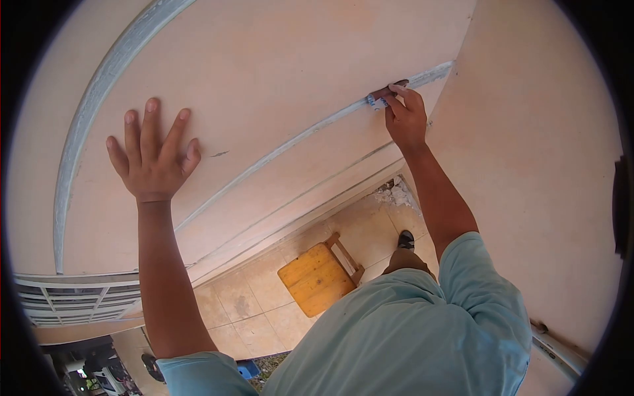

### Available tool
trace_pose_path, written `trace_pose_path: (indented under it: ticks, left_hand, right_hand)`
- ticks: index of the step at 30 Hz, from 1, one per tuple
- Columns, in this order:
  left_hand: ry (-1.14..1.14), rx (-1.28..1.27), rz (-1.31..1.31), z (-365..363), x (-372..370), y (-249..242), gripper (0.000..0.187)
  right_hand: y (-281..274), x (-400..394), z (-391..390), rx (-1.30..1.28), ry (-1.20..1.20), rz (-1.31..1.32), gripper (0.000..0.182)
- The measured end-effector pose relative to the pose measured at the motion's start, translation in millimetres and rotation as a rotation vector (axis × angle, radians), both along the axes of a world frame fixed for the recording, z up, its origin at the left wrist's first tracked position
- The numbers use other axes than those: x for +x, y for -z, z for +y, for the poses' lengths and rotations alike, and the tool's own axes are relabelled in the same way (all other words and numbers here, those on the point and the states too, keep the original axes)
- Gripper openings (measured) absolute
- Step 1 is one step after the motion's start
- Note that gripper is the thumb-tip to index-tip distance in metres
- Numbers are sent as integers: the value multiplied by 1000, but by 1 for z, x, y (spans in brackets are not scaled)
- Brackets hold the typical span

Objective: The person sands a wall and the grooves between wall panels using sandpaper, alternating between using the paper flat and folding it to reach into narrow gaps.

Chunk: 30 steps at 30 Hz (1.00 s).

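My left hand (153,155) lies flat on the pinkish wall (264,99) with its fingers spread, holding nothing. Between the fingers and thumb of my right hand (406,119) is a folded piece of sandpaper (380,96), dark reddish-brown with a white printed back. It rests against the grey filled strip (317,127), near the strip's right end. To the left of my left hand, a wider grey band (99,86) curves along the wall. A small dark mark (219,154) shows on the wall just right of my left thumb.
Below stands a wooden stool (317,279) on the tiled floor (254,290). White debris (398,193) lies in the floor corner. A white slatted grille (79,300) is at lower left, near a blue object (248,369). Another wall (528,165) rises on the right.
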<state>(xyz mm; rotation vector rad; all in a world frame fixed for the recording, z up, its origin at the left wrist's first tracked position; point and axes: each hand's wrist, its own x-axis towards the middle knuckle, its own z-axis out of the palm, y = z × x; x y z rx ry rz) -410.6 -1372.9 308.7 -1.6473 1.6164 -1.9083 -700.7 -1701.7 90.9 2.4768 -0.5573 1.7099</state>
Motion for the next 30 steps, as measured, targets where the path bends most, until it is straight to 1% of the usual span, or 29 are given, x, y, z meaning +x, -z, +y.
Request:
trace_pose_path:
  ticks: [2, 3, 6, 7, 8, 10, 12, 13, 14, 16, 19, 20, 22, 24, 26, 28, 29, 30]
  left_hand:
    - [6, 4, 2, 1, -1, 2, 47]
    - [7, -2, -4, 0, -1, 1, 47]
    - [9, -10, -11, -2, -1, 0, 47]
    - [0, -11, -8, -1, -1, 0, 47]
    - [2, -13, -12, -1, 0, 0, 47]
    - [7, -19, -10, -1, -1, 0, 47]
    - [15, -16, -5, -1, -1, 0, 47]
    - [19, -14, -2, -1, -1, 0, 47]
    - [26, -11, 0, -1, -2, 1, 47]
    - [-1, 0, 1, 0, -2, 0, 48]
    - [25, 5, -6, 0, -1, 0, 48]
    - [25, 8, -7, 0, 0, 0, 48]
    - [35, -6, -23, 0, 2, 1, 52]
    - [38, 19, -40, 2, 3, -1, 51]
    - [13, 35, -64, 4, 4, -2, 48]
    - [23, 62, -83, 2, 2, -5, 47]
    - [51, 62, -80, 0, 1, -7, 48]
    - [76, 59, -73, 0, -2, -7, 49]
  right_hand:
    - [1, 14, 21, 103, -77, -5, 22]
    - [2, 21, 36, 74, -157, 22, 21]
    - [5, 22, 40, 103, -119, 6, 21]
    - [9, 18, 30, 145, -16, -2, 21]
    - [7, 14, 19, 162, 117, -49, 15]
    - [11, 14, 2, 238, 190, -124, 13]
    - [6, 25, 26, 152, 30, -76, 11]
    - [6, 29, 42, 99, -93, -45, 10]
    - [3, 30, 53, 20, -98, 38, 10]
    - [6, 22, 36, 100, -123, 26, 14]
    - [1, 0, -14, 228, 202, -86, 15]
    - [2, 1, -15, 231, 202, -87, 15]
    - [5, 9, 0, 188, 74, -92, 15]
    - [2, 13, 27, 85, -104, 7, 14]
    - [2, 3, 12, 98, -80, -28, 15]
    - [8, -14, -29, 223, 179, -116, 15]
    - [6, -20, -43, 284, 243, -144, 14]
    - [10, -18, -39, 286, 247, -148, 14]
